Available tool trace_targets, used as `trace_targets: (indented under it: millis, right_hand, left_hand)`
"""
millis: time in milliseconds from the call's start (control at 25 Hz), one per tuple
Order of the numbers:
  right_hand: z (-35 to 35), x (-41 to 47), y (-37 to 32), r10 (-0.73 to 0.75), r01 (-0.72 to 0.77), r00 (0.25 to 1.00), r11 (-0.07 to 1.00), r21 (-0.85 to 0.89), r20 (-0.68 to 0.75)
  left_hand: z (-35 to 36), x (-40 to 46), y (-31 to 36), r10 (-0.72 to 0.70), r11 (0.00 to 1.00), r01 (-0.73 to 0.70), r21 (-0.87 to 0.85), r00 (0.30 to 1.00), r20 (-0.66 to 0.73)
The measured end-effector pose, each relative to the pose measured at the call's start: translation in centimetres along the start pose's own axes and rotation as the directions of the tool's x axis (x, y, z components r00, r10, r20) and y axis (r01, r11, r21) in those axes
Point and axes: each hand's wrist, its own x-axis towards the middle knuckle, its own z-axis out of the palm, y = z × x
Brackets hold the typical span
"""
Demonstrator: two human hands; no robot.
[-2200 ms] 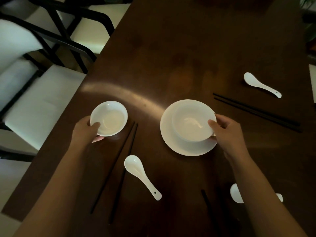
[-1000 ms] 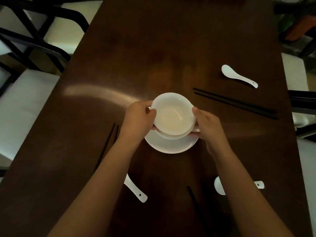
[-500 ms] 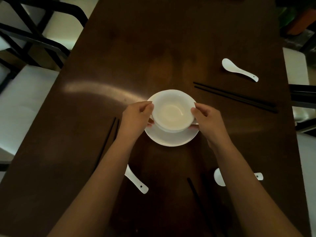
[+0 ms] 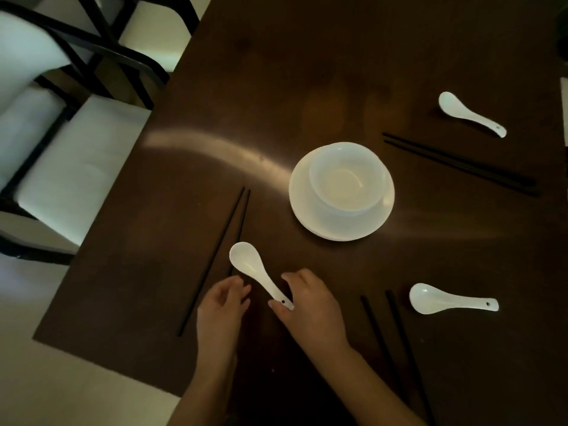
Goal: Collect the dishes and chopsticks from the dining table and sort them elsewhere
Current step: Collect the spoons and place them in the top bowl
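On the dark wooden desk [image 4: 307, 72], a white ceramic spoon [image 4: 256, 272] lies at the near left, its handle end touching the thumb side of the right hand [image 4: 310, 305], whose fingers curl loosely about the handle tip without clearly gripping it. The left hand [image 4: 222, 305] sits just left of the handle, fingers slack and apart, holding nothing, over the near end of a black chopstick pair [image 4: 215, 259]. Farther right, stacked white bowls [image 4: 347, 179] rest on a white plate [image 4: 310, 216], well apart from both hands.
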Motion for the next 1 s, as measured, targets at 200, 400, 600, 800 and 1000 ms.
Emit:
trace_targets:
  millis: [200, 400, 600, 800, 1000]
  right_hand:
    - [1.2, 0.5, -0.4, -0.087, 0.085, 0.996, 0.994, -0.067, -0.024]
    - [-0.4, 0.0, 0.8, -0.074, 0.075, 0.993, 0.997, 0.007, -0.091]
    - [-5.6, -2.9, 4.1, -0.068, 0.068, 0.99, 0.998, 0.0, -0.125]
    - [-13.6, -5.1, 13.8, 0.187, -0.235, 0.961, 0.94, -0.246, -0.204]
    - [-14.2, -3.7, 16.1, 0.209, -0.211, 0.977, 0.931, -0.299, -0.04]
  left_hand:
    - [1.1, 0.0, -1.0, -0.049, 0.996, 0.043, 0.081, 0.997, 0.064]
    - [3.3, -0.6, 0.4, -0.062, 0.998, 0.065, -0.023, 0.99, 0.124]
    - [5.8, -1.9, 0.8, -0.111, 0.994, 0.113, 0.007, 0.958, 0.263]
    - [8.7, -4.0, 0.6, -0.162, 0.985, 0.117, 0.123, 0.861, 0.481]
    - [11.8, -5.5, 0.3, -0.186, 0.979, 0.101, 0.179, 0.807, 0.56]
